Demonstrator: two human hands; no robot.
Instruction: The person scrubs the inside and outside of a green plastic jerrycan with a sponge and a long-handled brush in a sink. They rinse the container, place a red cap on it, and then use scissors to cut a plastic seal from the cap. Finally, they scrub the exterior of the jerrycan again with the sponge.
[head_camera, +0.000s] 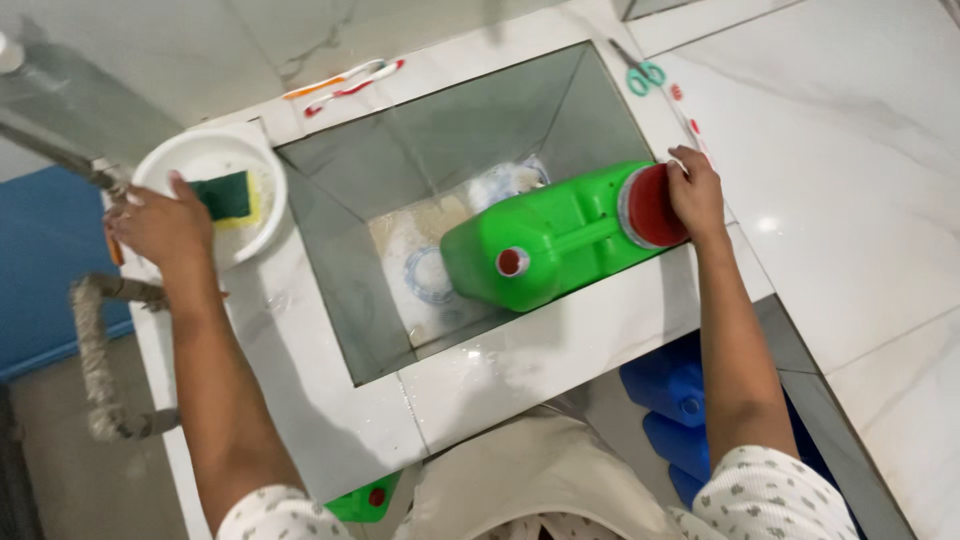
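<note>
A green plastic jerrycan (545, 240) lies on its side across the right edge of a deep steel sink (350, 290), with a big red cap (652, 206) and a small red plug on its face. My right hand (695, 195) grips the red cap. My left hand (160, 225) rests on the rim of a white bowl (195, 160) at the sink's left, fingers apart, next to a tap (70, 160). A green and yellow sponge (228, 197) lies in that bowl.
Plates sit in water at the sink bottom (450, 260). Two toothbrushes (345, 85) lie behind the sink, scissors (640, 72) at the back right. Blue containers (675, 395) stand under the counter, another green one (365, 498) near my body. A rope-wrapped pipe (95, 350) hangs left.
</note>
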